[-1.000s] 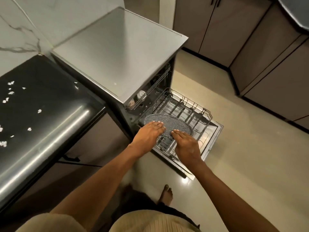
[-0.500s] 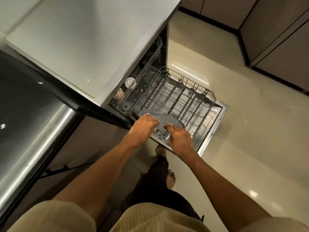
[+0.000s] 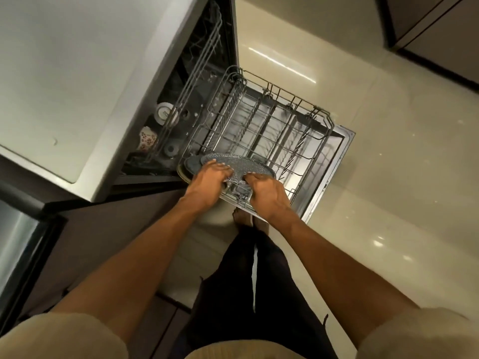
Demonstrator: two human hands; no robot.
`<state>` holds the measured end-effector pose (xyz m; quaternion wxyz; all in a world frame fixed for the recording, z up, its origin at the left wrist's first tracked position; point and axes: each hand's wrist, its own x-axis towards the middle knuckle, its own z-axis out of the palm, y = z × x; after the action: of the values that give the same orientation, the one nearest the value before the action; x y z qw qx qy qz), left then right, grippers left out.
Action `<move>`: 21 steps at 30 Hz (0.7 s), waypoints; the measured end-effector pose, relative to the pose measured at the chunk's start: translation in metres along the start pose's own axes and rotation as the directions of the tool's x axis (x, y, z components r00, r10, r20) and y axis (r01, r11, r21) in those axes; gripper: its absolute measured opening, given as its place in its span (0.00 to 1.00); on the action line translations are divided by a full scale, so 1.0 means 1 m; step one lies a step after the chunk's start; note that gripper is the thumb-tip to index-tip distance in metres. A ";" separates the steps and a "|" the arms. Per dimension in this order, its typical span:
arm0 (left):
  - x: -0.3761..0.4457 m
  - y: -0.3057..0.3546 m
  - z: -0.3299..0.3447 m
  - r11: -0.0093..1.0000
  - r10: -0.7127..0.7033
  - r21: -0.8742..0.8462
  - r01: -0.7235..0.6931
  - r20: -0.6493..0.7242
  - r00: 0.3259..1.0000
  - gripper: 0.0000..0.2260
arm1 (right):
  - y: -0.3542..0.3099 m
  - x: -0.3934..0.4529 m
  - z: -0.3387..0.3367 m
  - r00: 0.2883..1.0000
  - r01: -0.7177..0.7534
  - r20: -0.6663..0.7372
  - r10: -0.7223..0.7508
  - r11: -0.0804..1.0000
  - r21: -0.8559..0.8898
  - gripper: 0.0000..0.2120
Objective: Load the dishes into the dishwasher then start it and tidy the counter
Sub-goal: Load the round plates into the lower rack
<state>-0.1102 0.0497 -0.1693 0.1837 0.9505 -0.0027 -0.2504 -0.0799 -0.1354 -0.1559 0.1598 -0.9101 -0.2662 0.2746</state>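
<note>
Both my left hand (image 3: 210, 181) and right hand (image 3: 264, 193) grip the speckled plate (image 3: 238, 167), which has tipped more upright into the lower rack (image 3: 272, 130) front corner, beside another plate (image 3: 191, 167); it's nearly seated.

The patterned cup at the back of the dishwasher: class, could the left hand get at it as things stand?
Probably not directly. The left hand is holding the grey plate, and the patterned cup sits deep inside, beneath the upper rack wires, behind the pulled-out lower rack.
</note>
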 end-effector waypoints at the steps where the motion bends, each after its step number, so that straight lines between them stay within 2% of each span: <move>1: 0.005 -0.003 0.003 1.000 -0.009 -0.004 0.009 0.017 1.000 0.26 | 0.003 0.005 0.004 1.000 -0.006 0.011 0.006 1.000 0.004 0.24; 7: 0.042 -0.033 0.036 0.994 -0.107 -0.021 0.108 0.059 0.993 0.28 | 0.027 0.049 0.046 0.998 -0.003 0.065 0.001 0.999 0.042 0.22; 12: 0.064 -0.064 0.066 0.985 -0.156 -0.076 0.155 -0.004 0.988 0.20 | 0.038 0.083 0.085 0.997 0.073 -0.028 -0.069 0.981 0.179 0.15; 18: 0.078 -0.082 0.088 0.966 -0.254 -0.053 0.252 -0.037 0.967 0.20 | 0.037 0.118 0.134 0.993 0.108 -0.067 -0.098 0.980 0.166 0.17; 21: 0.082 -0.097 0.101 0.960 -0.278 -0.040 0.277 -0.038 0.960 0.21 | 0.032 0.127 0.158 0.995 0.074 -0.078 -0.060 0.981 0.178 0.15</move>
<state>-0.0946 0.0969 -0.3238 0.1631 0.9434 0.1387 -0.2532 -0.0696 -0.0657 -0.3492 0.2607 -0.8917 -0.2646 0.2588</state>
